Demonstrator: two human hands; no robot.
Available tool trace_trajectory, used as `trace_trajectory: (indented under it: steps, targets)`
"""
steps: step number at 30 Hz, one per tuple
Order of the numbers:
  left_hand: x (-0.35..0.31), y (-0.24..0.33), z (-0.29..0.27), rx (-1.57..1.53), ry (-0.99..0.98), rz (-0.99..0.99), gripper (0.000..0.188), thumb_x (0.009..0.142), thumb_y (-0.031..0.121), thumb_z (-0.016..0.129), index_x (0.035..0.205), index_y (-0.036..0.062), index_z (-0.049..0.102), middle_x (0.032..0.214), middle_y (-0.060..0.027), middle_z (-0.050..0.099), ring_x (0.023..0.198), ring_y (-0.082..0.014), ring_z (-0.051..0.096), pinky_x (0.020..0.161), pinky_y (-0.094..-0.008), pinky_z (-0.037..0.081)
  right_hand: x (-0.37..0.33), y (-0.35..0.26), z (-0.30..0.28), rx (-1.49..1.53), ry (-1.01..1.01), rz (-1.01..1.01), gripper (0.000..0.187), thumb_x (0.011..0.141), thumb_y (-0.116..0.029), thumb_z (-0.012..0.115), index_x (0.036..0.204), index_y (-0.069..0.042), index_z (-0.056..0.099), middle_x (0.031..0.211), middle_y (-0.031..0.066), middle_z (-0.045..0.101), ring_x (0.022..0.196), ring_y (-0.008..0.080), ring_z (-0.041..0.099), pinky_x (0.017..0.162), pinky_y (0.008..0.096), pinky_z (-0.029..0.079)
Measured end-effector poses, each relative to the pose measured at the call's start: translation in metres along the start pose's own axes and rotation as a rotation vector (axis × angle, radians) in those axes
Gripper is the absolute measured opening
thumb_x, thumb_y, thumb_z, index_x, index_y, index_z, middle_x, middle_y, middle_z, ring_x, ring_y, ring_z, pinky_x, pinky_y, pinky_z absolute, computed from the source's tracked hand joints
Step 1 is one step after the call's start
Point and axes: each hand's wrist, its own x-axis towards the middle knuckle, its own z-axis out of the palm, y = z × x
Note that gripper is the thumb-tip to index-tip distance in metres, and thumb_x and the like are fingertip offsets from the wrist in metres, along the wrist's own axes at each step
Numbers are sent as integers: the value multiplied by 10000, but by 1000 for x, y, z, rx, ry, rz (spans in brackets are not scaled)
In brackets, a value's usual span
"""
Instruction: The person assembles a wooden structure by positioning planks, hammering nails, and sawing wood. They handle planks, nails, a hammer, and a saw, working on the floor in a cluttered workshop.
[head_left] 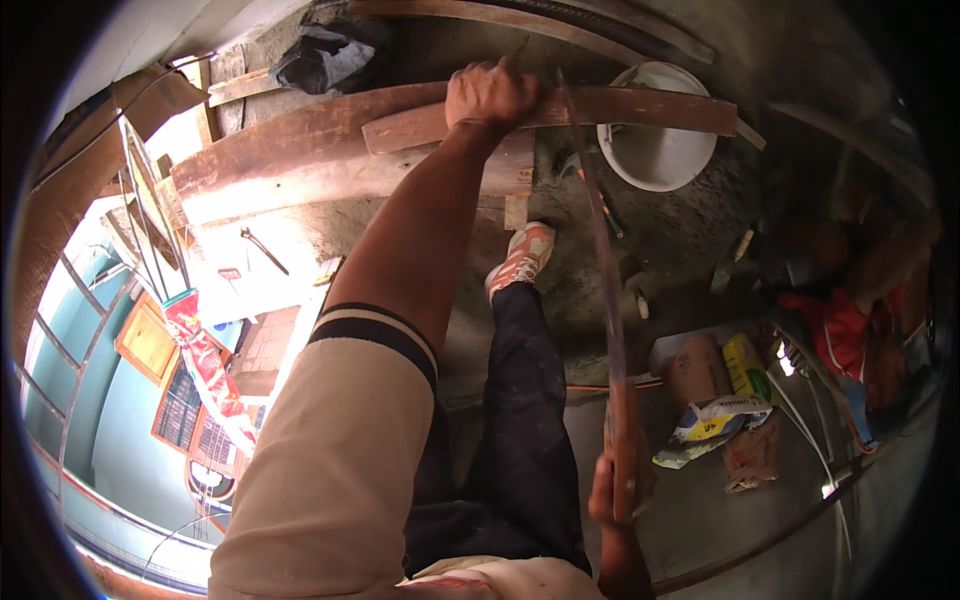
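A broad reddish-brown wooden plank [270, 150] lies under the left grip [492, 95], seemingly propping the narrow reddish-brown wooden board [650, 108]; that grip curls down onto the board, likely steadying it. A long wooden-handled handsaw [610, 310], clasped by the right grip [612, 490], crosses the board just right of the left grip.

The narrow plank [655, 108] I hold is reddish-brown and slightly bowed, lying crosswise before me on a wide, worn brown board [300, 145], its right part sticking out past that board's end. My saw [611, 290] has a long, thin blade, seen nearly edge-on, and a reddish-brown handle towards me; its tip reaches across the plank. I can't tell whether it has cut in.
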Motion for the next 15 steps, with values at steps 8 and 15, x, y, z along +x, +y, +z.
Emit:
trace_trajectory:
  steps: [8, 15]
  targets:
    - [3, -1, -3, 15, -70, -10, 464, 958, 481, 543, 1150, 119, 760, 1088, -274, 765, 1103, -448, 724, 1013, -549, 539, 133, 64, 89, 216, 36, 340, 256, 1067, -163, 649, 1233, 29, 687, 1093, 212, 709, 1024, 363, 720, 867, 451, 563]
    - [-3, 1, -4, 20, -59, -14, 500, 952, 523, 550, 1150, 118, 766, 1079, -259, 771, 1083, -451, 731, 1014, -538, 543, 5, 8, 6, 113, -44, 77, 495, 1063, -132, 618, 1484, 113, 533, 1491, 308, 591, 1365, 432, 621, 1121, 497, 517]
